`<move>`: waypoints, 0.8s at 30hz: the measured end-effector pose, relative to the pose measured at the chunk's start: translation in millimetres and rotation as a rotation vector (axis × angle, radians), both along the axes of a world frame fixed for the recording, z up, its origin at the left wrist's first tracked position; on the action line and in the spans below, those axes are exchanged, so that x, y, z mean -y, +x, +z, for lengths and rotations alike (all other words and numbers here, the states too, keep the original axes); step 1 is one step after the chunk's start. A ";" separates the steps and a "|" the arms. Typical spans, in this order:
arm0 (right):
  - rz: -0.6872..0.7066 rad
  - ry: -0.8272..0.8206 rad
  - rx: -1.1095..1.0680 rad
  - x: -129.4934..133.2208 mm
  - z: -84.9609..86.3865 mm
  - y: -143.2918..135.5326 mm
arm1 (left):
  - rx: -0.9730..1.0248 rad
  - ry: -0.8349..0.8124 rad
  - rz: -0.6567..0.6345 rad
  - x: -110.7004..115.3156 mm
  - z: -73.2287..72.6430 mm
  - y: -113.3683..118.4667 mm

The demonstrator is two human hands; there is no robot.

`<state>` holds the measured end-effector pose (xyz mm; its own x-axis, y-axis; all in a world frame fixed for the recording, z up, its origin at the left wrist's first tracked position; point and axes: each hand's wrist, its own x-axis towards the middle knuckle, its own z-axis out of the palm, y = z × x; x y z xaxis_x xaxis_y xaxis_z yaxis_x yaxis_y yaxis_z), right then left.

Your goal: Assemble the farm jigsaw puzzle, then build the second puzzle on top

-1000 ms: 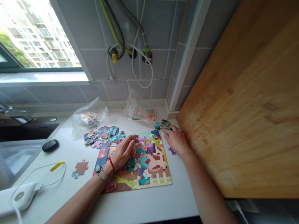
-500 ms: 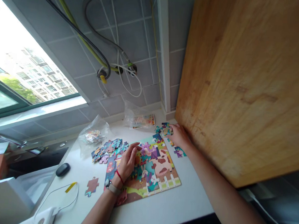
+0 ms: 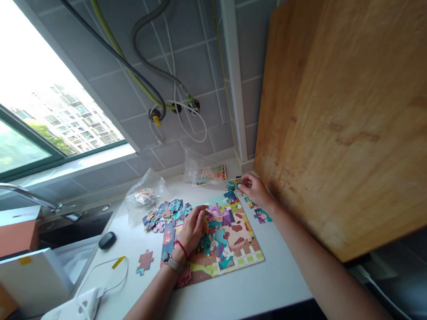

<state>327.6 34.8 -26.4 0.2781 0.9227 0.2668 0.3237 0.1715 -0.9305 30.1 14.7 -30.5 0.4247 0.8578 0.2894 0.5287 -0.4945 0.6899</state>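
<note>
Ok, puzzle under L hand, pcs by R hand.

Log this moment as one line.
left hand: over puzzle | right hand: at loose pieces, grip unclear | lone piece: on counter, left of puzzle

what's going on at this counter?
A person is working at a jigsaw puzzle with animal pictures, flat on the white counter. Their left hand lies over the puzzle; their right hand is at a small cluster of pieces beyond its far right corner. Whether the fingers grip a piece is hard to tell. A larger pile of pieces sits by the far left corner, and one brown piece lies apart on the left.
</note>
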 end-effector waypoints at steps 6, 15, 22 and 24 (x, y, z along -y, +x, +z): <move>0.106 -0.044 -0.132 21.2 8.7 -17.5 | -0.063 0.086 -0.028 3.4 1.7 3.5; -0.026 -0.158 0.215 121.8 7.9 -32.8 | -0.095 0.137 -0.054 3.1 5.2 5.3; -0.182 -0.252 0.654 183.9 5.2 -53.4 | -0.115 0.162 -0.067 2.8 3.1 4.5; -0.176 -0.262 0.713 187.0 3.9 -54.7 | -0.122 0.169 -0.064 2.7 2.3 4.3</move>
<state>272.8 -152.2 -22.5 0.2692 0.9387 0.2155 0.8612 -0.1345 -0.4901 34.4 11.9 -28.2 0.5179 0.7714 0.3698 0.5671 -0.6332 0.5268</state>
